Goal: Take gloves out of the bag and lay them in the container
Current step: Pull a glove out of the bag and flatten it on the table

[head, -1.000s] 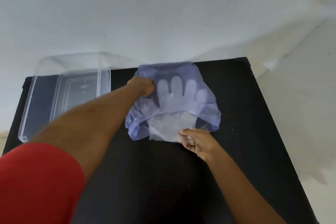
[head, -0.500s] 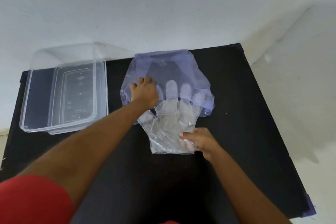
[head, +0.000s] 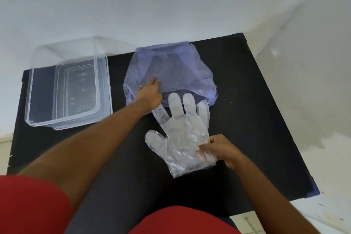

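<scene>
The clear container (head: 64,89) stands at the left of the black bench (head: 256,119), open and apparently empty, with what looks like its lid (head: 76,49) leaning up behind it.

Right of it, the left hand (head: 150,95) lies with fingers extended flat on the near-left part of the bluish bag (head: 171,70), pressing it to the bench and gripping nothing.

The gloves (head: 182,135) lie flat just in front of the bag's mouth, fingertips at or barely under its edge, cuff towards the person. How many are stacked cannot be told.

The right hand (head: 218,150) pinches the cuff's right edge between thumb and fingers, closed on the film.

Risks, as judged:
- The grip holds one corner only, so layers may separate when lifted and some may be left behind.
- The film looks light and limp, so it may fold or cling instead of lying flat in the container.
- Releasing the bag early may let it drag along.

Appearance: thin, transparent, crinkled plastic, five fingers spread, thumb to the left.
</scene>
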